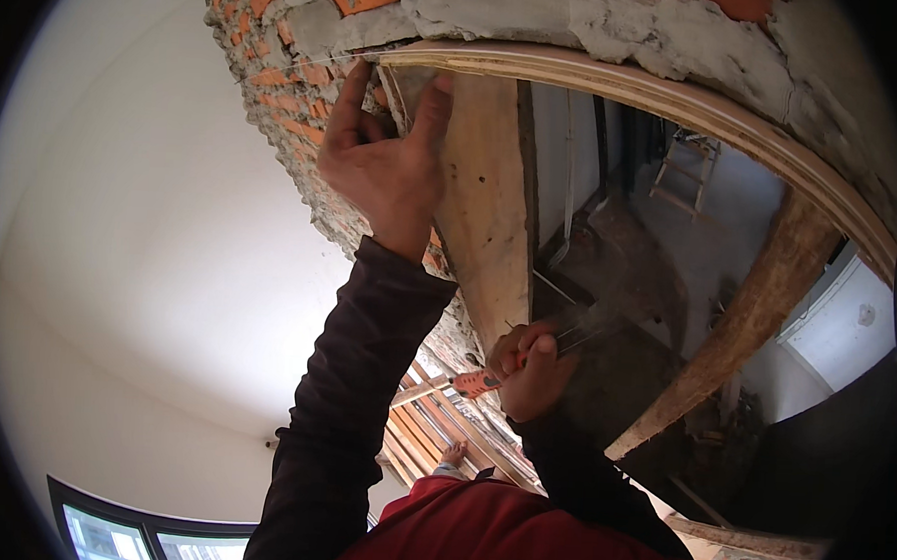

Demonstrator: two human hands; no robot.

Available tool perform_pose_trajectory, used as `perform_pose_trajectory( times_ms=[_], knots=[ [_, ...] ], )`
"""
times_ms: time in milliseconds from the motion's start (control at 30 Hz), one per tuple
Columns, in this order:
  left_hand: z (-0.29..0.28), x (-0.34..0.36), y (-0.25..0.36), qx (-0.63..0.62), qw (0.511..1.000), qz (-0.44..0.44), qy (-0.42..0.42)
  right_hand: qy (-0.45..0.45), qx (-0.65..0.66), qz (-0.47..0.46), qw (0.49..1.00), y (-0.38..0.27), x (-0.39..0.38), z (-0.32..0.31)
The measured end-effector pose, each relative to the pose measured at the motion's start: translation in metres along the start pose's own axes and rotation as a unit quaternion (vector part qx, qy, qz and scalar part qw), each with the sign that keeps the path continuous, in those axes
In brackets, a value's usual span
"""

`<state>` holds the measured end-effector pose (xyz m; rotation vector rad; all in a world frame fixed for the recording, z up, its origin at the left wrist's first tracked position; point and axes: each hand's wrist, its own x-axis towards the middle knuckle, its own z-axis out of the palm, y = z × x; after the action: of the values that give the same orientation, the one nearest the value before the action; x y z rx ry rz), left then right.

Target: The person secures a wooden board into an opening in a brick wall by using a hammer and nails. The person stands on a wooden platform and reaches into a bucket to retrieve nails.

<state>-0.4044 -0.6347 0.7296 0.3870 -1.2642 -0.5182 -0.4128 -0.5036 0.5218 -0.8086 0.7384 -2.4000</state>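
Between the hands (385,175) (536,376) runs a wooden board (485,192), beside rough brickwork (300,128).

Rough brick (286,103) and coarse, lumpy grey mortar (669,34) on the far side, edged by layered, unpainted wooden trim (618,74). A matt wooden board (488,182), fairly smooth and dark-specked, stands beside a rough, fibrous-looking wooden post (737,323) on the right. Left, a smooth, matt white wall (150,247) and window glass (107,538). Near, wrinkled dark cloth sleeve (338,395) and soft red cloth garment (468,526). The orange handle (477,382) looks like plastic or rubber.
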Motion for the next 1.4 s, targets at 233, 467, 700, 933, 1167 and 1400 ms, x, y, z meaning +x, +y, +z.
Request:
perform_pose_trajectory(
  times_ms=[233, 467, 700, 933, 1167, 1400],
  knots=[
    [-0.013, 0.002, -0.001, 0.016, 1.000, -0.001, 0.006, -0.038, -0.049, 0.143, 0.988, -0.027, 0.002, 0.014],
    [-0.018, 0.001, -0.002, 0.042, 0.999, -0.011, -0.002, -0.046, -0.138, 0.146, 0.979, -0.015, 0.006, 0.017],
    [0.000, -0.001, -0.002, -0.051, 0.998, -0.014, -0.021, -0.018, -0.200, 0.107, 0.974, -0.017, 0.025, 0.004],
    [-0.039, -0.007, -0.013, 0.036, 0.996, 0.059, -0.065, -0.002, -0.216, 0.211, 0.953, -0.054, -0.042, -0.053],
    [-0.041, -0.016, -0.022, -0.023, 0.988, 0.133, -0.072, -0.014, -0.554, 0.248, 0.795, -0.063, -0.132, -0.136],
    [-0.041, -0.013, -0.016, -0.006, 0.984, 0.169, -0.054, -0.062, -0.711, 0.208, 0.669, -0.068, -0.209, -0.203]
  ],
)
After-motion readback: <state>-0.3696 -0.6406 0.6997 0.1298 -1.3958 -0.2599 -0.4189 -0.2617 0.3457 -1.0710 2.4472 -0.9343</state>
